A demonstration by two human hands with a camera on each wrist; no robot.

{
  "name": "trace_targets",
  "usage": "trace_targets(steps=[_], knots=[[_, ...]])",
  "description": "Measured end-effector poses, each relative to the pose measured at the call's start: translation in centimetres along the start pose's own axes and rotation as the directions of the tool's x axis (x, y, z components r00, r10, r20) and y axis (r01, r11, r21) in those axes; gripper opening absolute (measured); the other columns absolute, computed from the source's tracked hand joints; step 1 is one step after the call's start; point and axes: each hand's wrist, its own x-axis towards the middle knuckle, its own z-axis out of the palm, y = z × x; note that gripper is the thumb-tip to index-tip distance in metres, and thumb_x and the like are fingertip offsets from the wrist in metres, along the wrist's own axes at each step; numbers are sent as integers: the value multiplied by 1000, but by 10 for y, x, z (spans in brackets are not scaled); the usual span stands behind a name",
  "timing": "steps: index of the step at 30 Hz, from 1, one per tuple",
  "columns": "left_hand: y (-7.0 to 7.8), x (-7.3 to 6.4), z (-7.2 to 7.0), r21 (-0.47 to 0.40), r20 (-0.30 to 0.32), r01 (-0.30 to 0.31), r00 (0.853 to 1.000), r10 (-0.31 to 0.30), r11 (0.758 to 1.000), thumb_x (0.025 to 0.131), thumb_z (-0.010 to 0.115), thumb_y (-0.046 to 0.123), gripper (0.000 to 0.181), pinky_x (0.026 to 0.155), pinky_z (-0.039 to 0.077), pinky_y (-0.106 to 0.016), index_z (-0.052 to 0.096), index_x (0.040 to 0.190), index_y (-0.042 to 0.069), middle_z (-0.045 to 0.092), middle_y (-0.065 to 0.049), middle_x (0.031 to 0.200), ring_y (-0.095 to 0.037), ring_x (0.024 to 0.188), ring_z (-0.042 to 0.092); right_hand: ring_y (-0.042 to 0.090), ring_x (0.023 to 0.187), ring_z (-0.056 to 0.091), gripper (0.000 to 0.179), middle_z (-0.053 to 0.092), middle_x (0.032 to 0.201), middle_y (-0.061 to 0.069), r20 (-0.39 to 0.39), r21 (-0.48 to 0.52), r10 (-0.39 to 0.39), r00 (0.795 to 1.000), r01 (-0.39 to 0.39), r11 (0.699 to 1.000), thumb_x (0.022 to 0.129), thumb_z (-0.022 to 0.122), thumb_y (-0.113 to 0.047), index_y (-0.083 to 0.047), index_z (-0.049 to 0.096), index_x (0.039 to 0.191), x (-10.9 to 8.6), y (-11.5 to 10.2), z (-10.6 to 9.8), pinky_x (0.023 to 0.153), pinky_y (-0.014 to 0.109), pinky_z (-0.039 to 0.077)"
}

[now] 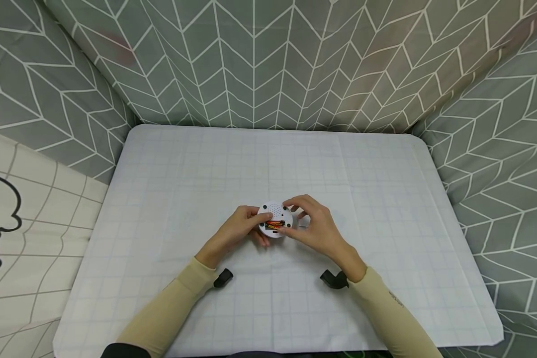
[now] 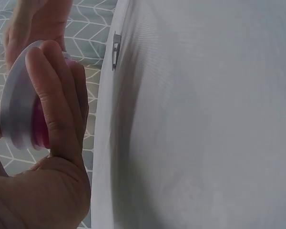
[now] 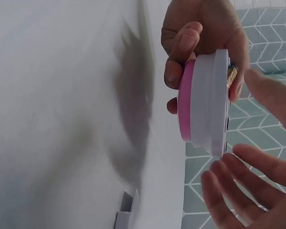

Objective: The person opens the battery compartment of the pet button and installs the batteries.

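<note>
Fingers and thumb of the left hand (image 1: 233,229) pinch a round white and pink thing (image 1: 275,209) between them. Beside it, the right hand (image 1: 316,224) has spread fingers, a little bent, gripping nothing, its thumb near the orange batteries (image 1: 274,224) inside.

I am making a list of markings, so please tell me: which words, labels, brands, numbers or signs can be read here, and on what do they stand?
No text can be read.
Batteries: any print is too small to read.
Right sleeve: a dark mark, too small to read.
Device: no readable text.
</note>
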Motion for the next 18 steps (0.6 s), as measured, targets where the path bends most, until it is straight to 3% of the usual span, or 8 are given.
trace_targets(steps=[4,8,18], knots=[[2,0,-1,-10,2,8,1000,-8,1000,107,62,23,33,59,63,-35,66,116,-9,78,-18,80,-24,59,75,20,117,65,83,65,139,6,66,21,32,997,-33,999,75,99,-25,-10,58,146,1,1,-2,90,41,63],[3,0,-2,-34,16,13,1000,-13,999,108,61,24,35,59,63,-33,65,118,-9,78,-15,81,-23,59,75,21,125,62,94,60,147,7,124,28,11,992,-14,1000,74,99,-23,-12,51,154,2,2,-2,94,42,62],[5,-3,-7,-49,75,23,997,-19,999,107,63,23,33,65,65,-36,65,121,-8,79,-18,88,-25,66,77,18,122,63,93,60,146,5,164,19,5,986,-9,1000,75,99,-25,-9,51,153,5,2,-1,92,38,62]])
